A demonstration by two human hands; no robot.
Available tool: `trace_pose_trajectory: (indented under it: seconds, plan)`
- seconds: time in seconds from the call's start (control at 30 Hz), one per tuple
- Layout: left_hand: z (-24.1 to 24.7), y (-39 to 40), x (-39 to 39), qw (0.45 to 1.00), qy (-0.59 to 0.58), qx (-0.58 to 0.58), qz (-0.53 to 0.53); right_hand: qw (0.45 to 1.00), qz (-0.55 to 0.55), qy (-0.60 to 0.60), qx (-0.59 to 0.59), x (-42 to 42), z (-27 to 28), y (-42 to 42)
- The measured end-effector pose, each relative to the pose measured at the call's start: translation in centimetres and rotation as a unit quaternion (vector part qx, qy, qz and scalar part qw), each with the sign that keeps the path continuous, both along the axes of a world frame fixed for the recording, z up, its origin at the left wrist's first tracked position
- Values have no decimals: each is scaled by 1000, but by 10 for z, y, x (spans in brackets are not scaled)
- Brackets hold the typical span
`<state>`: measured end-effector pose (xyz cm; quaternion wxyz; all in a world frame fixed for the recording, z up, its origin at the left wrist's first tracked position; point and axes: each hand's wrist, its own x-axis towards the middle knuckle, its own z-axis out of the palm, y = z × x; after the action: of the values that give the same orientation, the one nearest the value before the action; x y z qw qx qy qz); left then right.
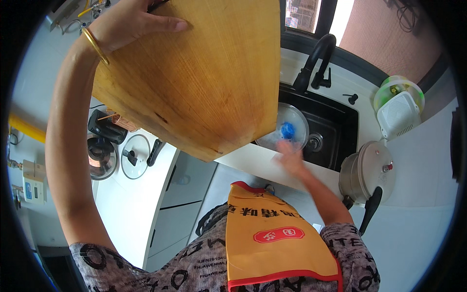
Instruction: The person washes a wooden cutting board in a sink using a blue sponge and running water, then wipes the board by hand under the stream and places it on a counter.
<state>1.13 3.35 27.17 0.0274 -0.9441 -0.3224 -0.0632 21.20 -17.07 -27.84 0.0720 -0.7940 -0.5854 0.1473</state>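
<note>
My left hand (146, 23), with a gold bangle at its wrist, grips the upper left edge of a large wooden cutting board (204, 73). The thumb lies on the board's face and the other fingers are mostly hidden. The board is raised and tilted, and its lower right corner reaches over the sink's left part. My right hand (290, 155) is blurred by motion at the sink's front edge, just below a blue scrubber or cloth (287, 130). That blue thing lies in a round basin (297, 115) of cloudy water, partly hidden by the board.
The black sink (344, 124) has a black faucet (310, 65) behind it. A pressure cooker (375, 171) stands right of it, near a white perforated basket (399, 115). On the left counter are a glass lid (135, 157), a lidded pot (102, 157) and a black kettle-like container (105, 126).
</note>
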Motion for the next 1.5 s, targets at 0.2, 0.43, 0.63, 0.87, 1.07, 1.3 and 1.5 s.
trace_pose_trajectory:
  seconds: [0.2, 0.43, 0.63, 0.87, 1.07, 1.3, 1.5]
  plan:
    - [-10, 26, -20, 999, -42, -26, -17, 990, -66, 110, -64, 36, 83, 18]
    - [-7, 31, -12, 999, -14, -37, 5, 954, 246, 63, 162, -111, 33, 26]
    - [-37, 83, -33, 984, -114, -31, -131, 981, -152, 80, -90, 39, 12, 4]
    - [-29, 80, -34, 984, -110, -48, -129, 806, -49, 579, 112, 119, 76, 12]
    - [-33, 73, -34, 983, -139, -8, -119, 996, -32, -77, -15, 42, 0, 24]
    - [-29, 59, -26, 977, -117, -112, -141, 954, 218, 13, 204, -108, 31, 31]
    - [-22, 57, -20, 975, -116, -130, -137, 995, -88, 47, 22, 9, 24, -17]
